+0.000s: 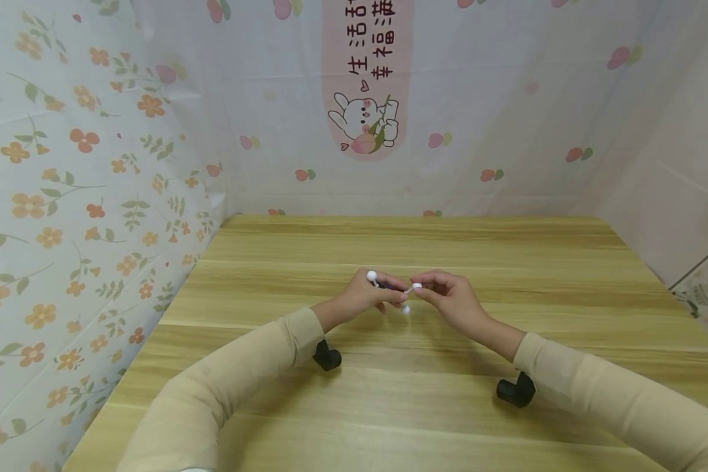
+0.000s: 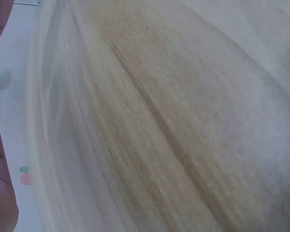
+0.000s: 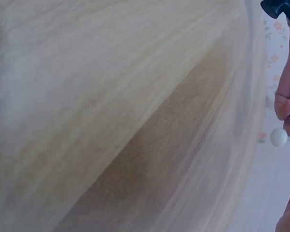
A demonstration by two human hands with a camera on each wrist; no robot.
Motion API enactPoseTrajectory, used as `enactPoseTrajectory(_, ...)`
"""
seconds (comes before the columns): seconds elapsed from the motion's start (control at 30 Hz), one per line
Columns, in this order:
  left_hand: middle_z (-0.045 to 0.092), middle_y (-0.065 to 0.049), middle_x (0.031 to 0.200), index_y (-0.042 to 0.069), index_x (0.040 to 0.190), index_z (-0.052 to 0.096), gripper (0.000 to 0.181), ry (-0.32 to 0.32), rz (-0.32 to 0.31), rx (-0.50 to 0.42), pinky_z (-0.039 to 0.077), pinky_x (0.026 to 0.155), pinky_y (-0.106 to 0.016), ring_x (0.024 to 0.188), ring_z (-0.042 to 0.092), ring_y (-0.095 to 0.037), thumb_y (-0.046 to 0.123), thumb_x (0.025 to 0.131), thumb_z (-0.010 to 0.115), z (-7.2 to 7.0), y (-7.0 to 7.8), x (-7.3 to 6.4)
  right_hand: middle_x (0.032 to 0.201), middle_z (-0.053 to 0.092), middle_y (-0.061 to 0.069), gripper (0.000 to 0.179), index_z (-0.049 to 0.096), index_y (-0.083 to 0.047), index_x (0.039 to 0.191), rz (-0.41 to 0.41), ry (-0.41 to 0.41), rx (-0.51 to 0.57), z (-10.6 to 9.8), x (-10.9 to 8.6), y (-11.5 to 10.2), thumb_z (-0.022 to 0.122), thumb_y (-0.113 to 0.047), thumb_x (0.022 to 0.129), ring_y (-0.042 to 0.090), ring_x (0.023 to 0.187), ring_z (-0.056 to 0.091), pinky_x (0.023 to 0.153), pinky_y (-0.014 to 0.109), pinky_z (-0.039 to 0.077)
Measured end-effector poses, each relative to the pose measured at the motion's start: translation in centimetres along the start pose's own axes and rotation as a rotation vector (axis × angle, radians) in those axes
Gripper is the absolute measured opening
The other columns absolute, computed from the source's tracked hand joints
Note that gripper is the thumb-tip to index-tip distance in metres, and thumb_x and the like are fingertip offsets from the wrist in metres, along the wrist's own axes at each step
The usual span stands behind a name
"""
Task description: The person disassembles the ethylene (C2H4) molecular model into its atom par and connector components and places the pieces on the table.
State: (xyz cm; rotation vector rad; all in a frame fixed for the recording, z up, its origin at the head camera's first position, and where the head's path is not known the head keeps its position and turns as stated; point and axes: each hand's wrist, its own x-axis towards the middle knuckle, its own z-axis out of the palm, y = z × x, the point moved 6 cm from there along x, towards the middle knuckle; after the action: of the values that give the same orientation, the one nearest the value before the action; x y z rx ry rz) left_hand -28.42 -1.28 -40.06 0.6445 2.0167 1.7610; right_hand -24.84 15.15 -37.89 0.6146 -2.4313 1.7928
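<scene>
1. Piece (image 1: pixel 372 276) with white balls (image 1: pixel 406 309) on short stems sits between my hands, over the wooden table (image 1: pixel 389 406).
2. My left hand (image 1: pixel 362 294) grips it between thumb and fingers; one ball shows near the knuckles, another below the thumb tip.
3. My right hand (image 1: pixel 457 303) pinches a white end (image 1: pixel 417 286) between thumb and forefinger.
4. Black mounts (image 1: pixel 327 356) show beside both cuffs (image 1: pixel 305 331).
</scene>
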Motion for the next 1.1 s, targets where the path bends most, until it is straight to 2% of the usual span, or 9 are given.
enactPoseTrajectory(0.2, 0.073, -0.006, 0.091, 0.005, 0.101, 0.075, 0.022, 0.016, 0.011, 0.024, 0.055, 0.073, -0.045, 0.086, 0.068, -0.022, 0.019, 0.085, 0.078, 0.01, -0.07, -0.06, 0.105, 0.067, 0.015, 0.025, 0.067, 0.004, 0.113, -0.009, 0.011, 0.001, 0.08, -0.21, 0.09, 0.068, -0.01, 0.092, 0.019, 0.089, 0.063, 0.076, 0.022, 0.052)
enactPoseTrajectory(0.47, 0.072, -0.005, 0.095, 0.004, 0.097, 0.076, 0.018, 0.05, 0.045, 0.029, 0.056, 0.076, -0.04, 0.089, 0.065, -0.022, 0.017, 0.084, 0.078, -0.03, 0.06, -0.06, 0.104, 0.068, 0.014, 0.026, 0.067, 0.006, 0.112, -0.04, 0.024, 0.01, 0.12, -0.27, 0.27, 0.068, -0.01, 0.092, 0.016, 0.09, 0.065, 0.077, 0.024, 0.053)
enactPoseTrajectory(0.6, 0.072, -0.006, 0.096, 0.005, 0.098, 0.076, 0.017, 0.051, 0.066, 0.019, 0.054, 0.08, -0.042, 0.09, 0.065, -0.023, 0.016, 0.085, 0.077, -0.03, 0.19, -0.09, 0.104, 0.069, 0.012, 0.023, 0.069, 0.003, 0.11, -0.034, 0.039, 0.016, 0.12, -0.24, 0.32, 0.069, -0.012, 0.092, 0.015, 0.089, 0.065, 0.076, 0.024, 0.053)
enactPoseTrajectory(0.7, 0.071, -0.006, 0.098, 0.004, 0.097, 0.075, 0.017, 0.053, 0.079, 0.009, 0.053, 0.082, -0.039, 0.091, 0.064, -0.023, 0.015, 0.085, 0.077, -0.05, 0.31, -0.1, 0.103, 0.069, 0.012, 0.022, 0.07, 0.001, 0.11, -0.031, 0.045, 0.016, 0.12, -0.28, 0.32, 0.069, -0.011, 0.091, 0.015, 0.089, 0.065, 0.076, 0.024, 0.053)
enactPoseTrajectory(0.97, 0.069, -0.009, 0.095, -0.002, 0.092, 0.073, 0.011, 0.047, 0.117, 0.0, 0.052, 0.078, -0.032, 0.086, 0.063, -0.021, 0.006, 0.085, 0.075, -0.2, 0.66, 0.01, 0.1, 0.069, 0.014, 0.022, 0.069, 0.003, 0.11, -0.007, 0.034, 0.031, 0.25, -0.38, 0.55, 0.069, -0.009, 0.092, 0.015, 0.086, 0.065, 0.074, 0.023, 0.053)
enactPoseTrajectory(1.1, 0.068, -0.006, 0.09, -0.003, 0.092, 0.072, 0.012, 0.045, 0.099, 0.016, 0.05, 0.075, -0.029, 0.082, 0.06, -0.019, 0.006, 0.085, 0.075, -0.34, 0.58, 0.04, 0.1, 0.07, 0.014, 0.023, 0.069, 0.003, 0.111, 0.003, 0.029, 0.036, 0.39, -0.39, 0.65, 0.069, -0.009, 0.091, 0.015, 0.087, 0.066, 0.075, 0.024, 0.054)
